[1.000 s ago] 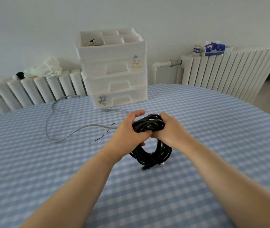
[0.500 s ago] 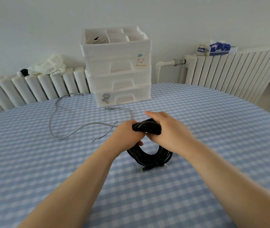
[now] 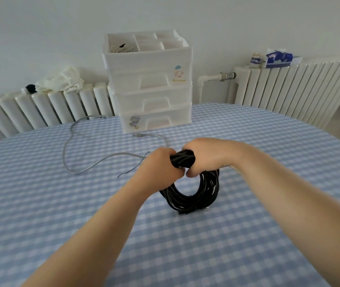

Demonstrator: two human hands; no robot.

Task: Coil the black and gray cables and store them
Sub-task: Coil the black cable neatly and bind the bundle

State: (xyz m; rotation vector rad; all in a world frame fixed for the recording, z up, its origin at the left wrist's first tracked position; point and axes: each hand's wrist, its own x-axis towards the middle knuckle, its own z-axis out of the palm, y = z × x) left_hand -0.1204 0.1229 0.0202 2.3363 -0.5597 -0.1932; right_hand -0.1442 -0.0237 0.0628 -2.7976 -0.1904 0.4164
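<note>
A black cable is wound into a thick coil that stands upright on the blue checked tablecloth. My left hand and my right hand both grip the top of the coil, side by side, with a short bundle of black strands showing between them. A gray cable lies loose on the cloth to the left, curving from the drawer unit toward my left hand. Thin black and white twist ties lie near it.
A white plastic drawer unit with three drawers and an open divided top tray stands at the table's far edge. White radiators run behind, with a crumpled cloth on the left one and tissues on the right.
Both hands have shifted on the coil's top and now clench it tighter, fingers wrapped fully. The head view has tilted slightly; the coil stays upright in the same spot.
</note>
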